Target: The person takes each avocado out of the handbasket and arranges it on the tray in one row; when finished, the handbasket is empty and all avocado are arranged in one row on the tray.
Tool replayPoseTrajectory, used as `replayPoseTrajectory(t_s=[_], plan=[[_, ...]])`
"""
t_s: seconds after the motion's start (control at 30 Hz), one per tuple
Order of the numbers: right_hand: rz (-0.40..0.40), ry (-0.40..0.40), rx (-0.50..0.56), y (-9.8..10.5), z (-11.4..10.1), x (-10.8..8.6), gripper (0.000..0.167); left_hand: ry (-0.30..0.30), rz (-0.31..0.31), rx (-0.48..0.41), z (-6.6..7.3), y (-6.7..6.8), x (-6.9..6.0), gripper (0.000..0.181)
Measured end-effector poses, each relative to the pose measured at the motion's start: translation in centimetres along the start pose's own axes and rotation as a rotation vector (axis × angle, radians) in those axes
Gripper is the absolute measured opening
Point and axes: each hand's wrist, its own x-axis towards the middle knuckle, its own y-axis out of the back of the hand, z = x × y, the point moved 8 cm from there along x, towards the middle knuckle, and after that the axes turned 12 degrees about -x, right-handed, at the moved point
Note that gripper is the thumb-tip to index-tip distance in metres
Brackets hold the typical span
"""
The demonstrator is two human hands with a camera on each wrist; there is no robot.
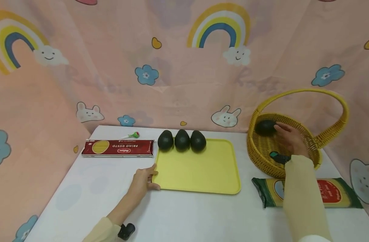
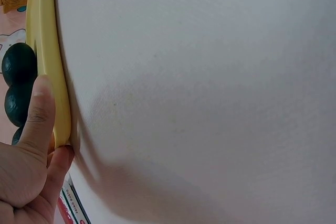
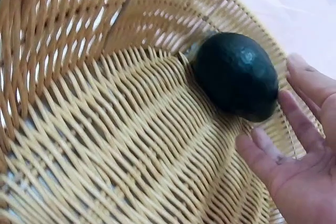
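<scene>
Three dark avocados (image 1: 182, 140) stand in a row at the back left of a yellow tray (image 1: 199, 171). My left hand (image 1: 144, 178) grips that tray by its front left corner. In the left wrist view the thumb (image 2: 39, 114) lies along the rim, with fingers bent at the corner. On the right, my right hand (image 1: 290, 137) reaches into a wicker basket (image 1: 254, 158). Another avocado (image 3: 236, 77) lies inside against the basket's wall. The right fingers are spread beside it, the fingertips at or very near its skin, not wrapped round it.
A red pasta pack (image 1: 119, 148) lies left of the tray, with a green lollipop (image 1: 135, 135) behind it. In front of the basket, a green and yellow pasta bag (image 1: 338, 193) lies partly under the right sleeve. The basket's tall handle (image 1: 308, 90) arches over it. A patterned cloth hangs behind the table.
</scene>
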Motion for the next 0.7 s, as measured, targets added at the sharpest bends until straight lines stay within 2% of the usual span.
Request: replayPoseTrajectory(t_s=[0.07, 0.17, 0.33, 0.43, 0.57, 0.63, 0.7], plan=[[-0.038, 0.029, -0.069, -0.9, -0.6, 0.4, 0.075, -0.006, 0.01, 0.001, 0.0, 0.1, -0.1, 0.061], [-0.059, 0.043, -0.087, -1.9, -1.0, 1.0, 0.07, -0.018, 0.015, -0.005, 0.1, 0.1, -0.1, 0.06], [-0.014, 0.006, -0.093, -2.4, -0.9, 1.5, 0.068, -0.029, 0.021, -0.007, 0.2, 0.2, -0.1, 0.062], [-0.004, -0.038, 0.007, -2.7, -0.7, 1.7, 0.073, -0.033, 0.023, -0.008, 0.3, 0.3, -0.1, 0.064], [0.008, -0.09, 0.213, -3.0, -0.6, 1.8, 0.072, -0.051, 0.01, -0.008, 0.3, 0.1, -0.1, 0.066], [-0.001, -0.093, 0.228, -3.1, -0.7, 1.9, 0.066, -0.057, 0.004, -0.009, 0.3, 0.1, -0.1, 0.066], [-0.05, -0.077, 0.141, -3.3, -1.1, 2.0, 0.065, -0.073, 0.003, 0.005, 0.4, 0.3, 0.0, 0.065]])
